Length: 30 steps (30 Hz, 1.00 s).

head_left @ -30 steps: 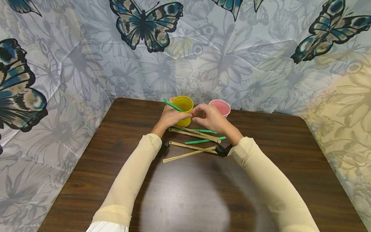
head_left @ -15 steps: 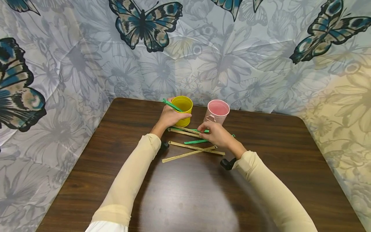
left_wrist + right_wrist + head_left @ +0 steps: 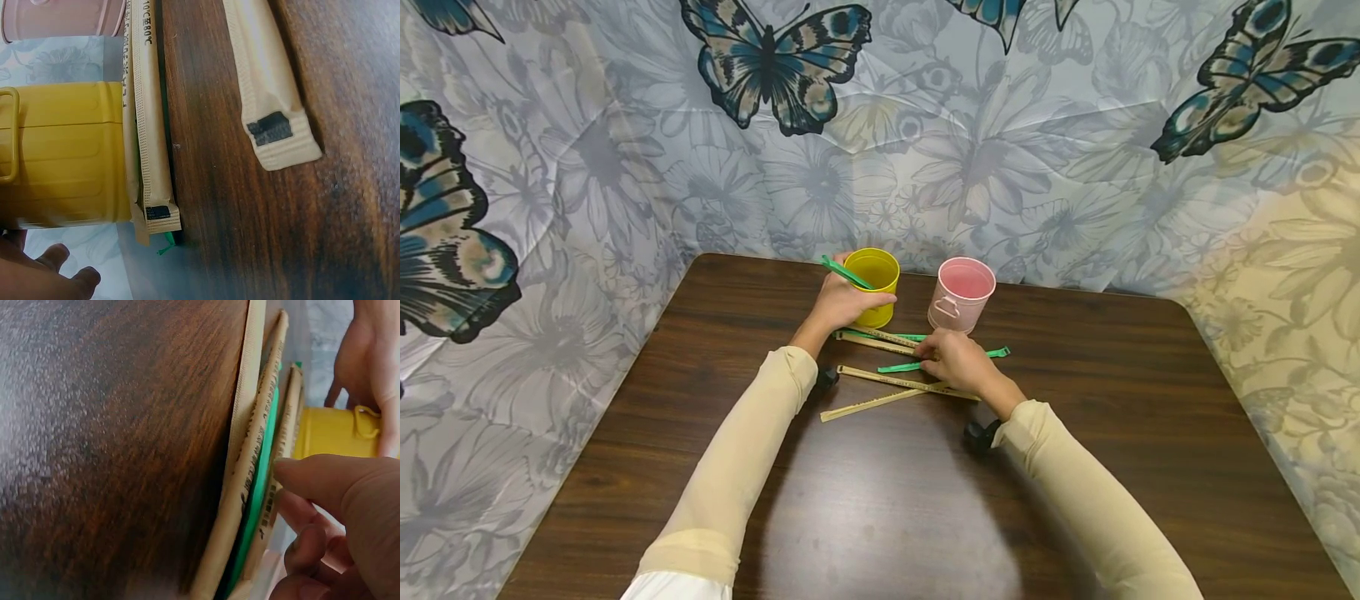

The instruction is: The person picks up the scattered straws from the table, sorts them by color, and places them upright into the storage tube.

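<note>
My left hand (image 3: 845, 298) grips the yellow bucket-shaped cup (image 3: 887, 310) from its left side. A green wrapped straw (image 3: 847, 272) leans over the cup's rim, its end sticking out above that hand. My right hand (image 3: 961, 362) is low over the wrapped straws, in front of the pink cup (image 3: 964, 296). In the right wrist view its thumb (image 3: 312, 478) and index finger pinch a tan paper-wrapped straw (image 3: 282, 440). A green straw (image 3: 259, 487) lies beside that one. Nearer the front, two tan straws (image 3: 868, 405) cross on the table.
The dark wooden table (image 3: 880, 517) stretches toward me and to both sides. Behind its far edge hangs a butterfly-print cloth (image 3: 820, 183). The pink cup stands right of the yellow one, its small handle facing forward. A black wrist strap piece (image 3: 981, 435) sits below my right wrist.
My right hand has left the yellow cup's rim and come down toward me onto the straws, uncovering the pink cup. My left hand stays on the yellow cup.
</note>
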Each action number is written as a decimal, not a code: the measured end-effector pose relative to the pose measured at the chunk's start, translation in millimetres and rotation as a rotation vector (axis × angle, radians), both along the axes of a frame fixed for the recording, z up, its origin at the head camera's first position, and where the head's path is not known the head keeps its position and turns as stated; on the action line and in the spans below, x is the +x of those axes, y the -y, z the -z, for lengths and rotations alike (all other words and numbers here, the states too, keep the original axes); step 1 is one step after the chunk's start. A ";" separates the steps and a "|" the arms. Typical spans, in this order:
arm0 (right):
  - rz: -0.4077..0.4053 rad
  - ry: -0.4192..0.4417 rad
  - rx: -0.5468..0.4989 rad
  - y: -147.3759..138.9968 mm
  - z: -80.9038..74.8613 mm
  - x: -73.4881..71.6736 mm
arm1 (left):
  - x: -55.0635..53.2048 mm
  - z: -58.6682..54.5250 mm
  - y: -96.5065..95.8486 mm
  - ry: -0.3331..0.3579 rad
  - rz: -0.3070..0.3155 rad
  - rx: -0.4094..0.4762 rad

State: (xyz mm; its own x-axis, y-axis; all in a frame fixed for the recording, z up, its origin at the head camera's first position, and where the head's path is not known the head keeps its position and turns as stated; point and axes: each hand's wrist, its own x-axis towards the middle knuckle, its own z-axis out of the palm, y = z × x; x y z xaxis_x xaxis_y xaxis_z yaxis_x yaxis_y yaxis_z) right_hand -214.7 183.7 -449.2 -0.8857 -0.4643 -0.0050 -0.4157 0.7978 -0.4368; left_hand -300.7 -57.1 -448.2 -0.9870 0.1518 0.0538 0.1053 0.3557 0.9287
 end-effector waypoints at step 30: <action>-0.048 -0.057 -0.012 1.8 1.4 5.9 | -3.7 1.7 1.0 0.011 0.007 0.004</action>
State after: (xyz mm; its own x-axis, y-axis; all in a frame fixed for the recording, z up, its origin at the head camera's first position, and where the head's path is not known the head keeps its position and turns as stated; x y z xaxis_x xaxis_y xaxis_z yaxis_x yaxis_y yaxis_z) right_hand -208.8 181.9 -450.6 -0.8609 -0.5062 0.0511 -0.4782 0.7708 -0.4210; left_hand -304.4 -58.2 -449.9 -0.9863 0.1589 0.0436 0.0978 0.3516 0.9310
